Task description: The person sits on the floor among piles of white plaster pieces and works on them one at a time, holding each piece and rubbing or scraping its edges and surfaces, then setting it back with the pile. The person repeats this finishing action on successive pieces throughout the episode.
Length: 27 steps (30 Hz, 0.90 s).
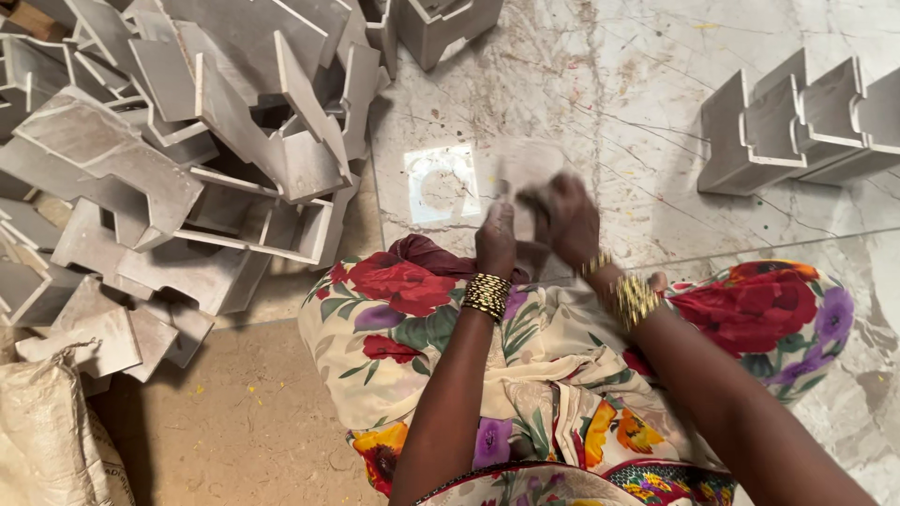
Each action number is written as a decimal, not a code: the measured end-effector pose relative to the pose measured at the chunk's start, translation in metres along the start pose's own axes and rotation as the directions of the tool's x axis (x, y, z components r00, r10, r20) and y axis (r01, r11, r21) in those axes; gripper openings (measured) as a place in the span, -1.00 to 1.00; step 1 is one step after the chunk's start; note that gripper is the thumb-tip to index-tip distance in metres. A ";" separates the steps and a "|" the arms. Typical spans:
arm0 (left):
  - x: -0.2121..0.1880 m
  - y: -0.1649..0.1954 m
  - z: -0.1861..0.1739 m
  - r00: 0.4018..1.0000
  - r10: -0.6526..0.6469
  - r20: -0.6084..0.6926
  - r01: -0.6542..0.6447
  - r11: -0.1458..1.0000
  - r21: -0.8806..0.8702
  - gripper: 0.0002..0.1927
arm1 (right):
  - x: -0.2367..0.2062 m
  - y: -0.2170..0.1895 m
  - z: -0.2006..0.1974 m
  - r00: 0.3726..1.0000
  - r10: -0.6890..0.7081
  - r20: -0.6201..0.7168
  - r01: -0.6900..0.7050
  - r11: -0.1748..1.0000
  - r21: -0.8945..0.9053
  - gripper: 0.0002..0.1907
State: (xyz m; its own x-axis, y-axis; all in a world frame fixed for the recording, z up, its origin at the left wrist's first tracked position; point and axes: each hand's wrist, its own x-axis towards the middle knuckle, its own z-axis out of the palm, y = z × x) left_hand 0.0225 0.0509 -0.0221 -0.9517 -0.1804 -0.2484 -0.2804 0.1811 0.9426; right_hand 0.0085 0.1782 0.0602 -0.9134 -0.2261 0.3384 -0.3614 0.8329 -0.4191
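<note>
Pale flat piece (525,169), blurred by motion, sits in both hands just above the lap, over the marble floor (609,94); right hand (570,220) closes round its near edge, fingers curled over it; left hand (495,242) pinches or presses its lower left corner w/ fingers bunched, tho the blur hides exactly how tight. Step in hand looks like working or rubbing the piece between the hands, approx mid-way thru by my guess, since it's off the floor and under pressure from both sides; next move prob calls for a firm hold by one hand while the other shifts along the edge, keeping it from slipping. Long axis can't be told for sure; the piece seems to lie broad-face up, tilted away from the person, its far edge pointing toward the top of the view. Just left of it a square light patch (441,183) w/ a ring-shaped mark lies on the floor, near but apart from the left hand. Heap of grey notched blocks (206,141) fills the left side; a row of stood-up blocks (797,122) is well apart at right; a sack (47,440) sits low left; floral cloth (422,328) covers the knees.
</note>
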 end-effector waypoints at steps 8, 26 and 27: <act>-0.005 0.003 -0.003 0.987 0.155 -0.027 -0.156 0.987 -0.028 -0.63 | 0.055 0.044 0.007 0.994 0.020 -0.108 -0.010 0.996 0.091 -0.91; -0.002 -0.004 -0.007 0.983 0.184 0.003 -0.184 0.980 -0.077 -0.59 | 0.044 0.019 0.008 0.988 -0.144 0.054 0.137 0.983 0.120 -0.88; -0.002 -0.005 -0.008 0.994 0.110 0.021 -0.108 0.991 -0.081 -0.60 | 0.033 0.012 0.002 0.979 -0.180 0.096 0.165 0.976 0.143 -0.88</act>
State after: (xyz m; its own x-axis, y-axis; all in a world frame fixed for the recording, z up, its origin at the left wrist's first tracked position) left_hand 0.0271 0.0430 -0.0249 -0.9793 -0.1386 -0.1478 -0.1648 0.1211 0.9789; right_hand -0.0263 0.1801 0.0649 -0.8473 -0.4197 0.3254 -0.5302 0.7035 -0.4733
